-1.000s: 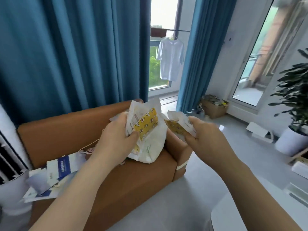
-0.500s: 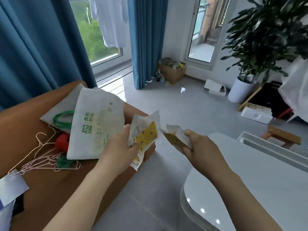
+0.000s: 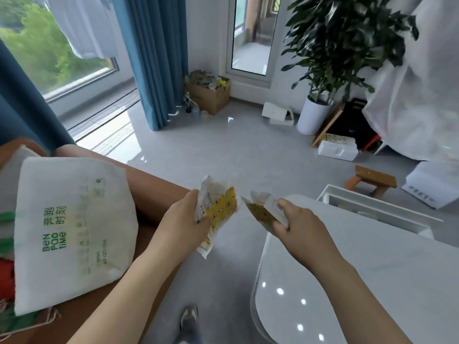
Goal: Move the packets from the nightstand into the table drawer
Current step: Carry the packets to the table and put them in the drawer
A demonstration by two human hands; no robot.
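Left hand (image 3: 183, 224) pinches the yellow packet (image 3: 222, 207), right hand (image 3: 298, 227) has fingers curled round a brown packet (image 3: 259, 213), both held above the floor (image 3: 198, 157) between nightstand (image 3: 154, 184) and white surface (image 3: 372, 269). Carry them across to the open drawer (image 3: 372, 207) (far edge, I judge), gripping firmly. A bag (image 3: 74, 232) lies on the nightstand; nothing appears to block the way.

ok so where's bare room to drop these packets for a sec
The white tabletop is bare from its rounded near edge up to the open drawer. The brown nightstand is crowded: the white bag covers most of it, leaving only a strip along its table-side edge. The floor gap between them is open for passing.
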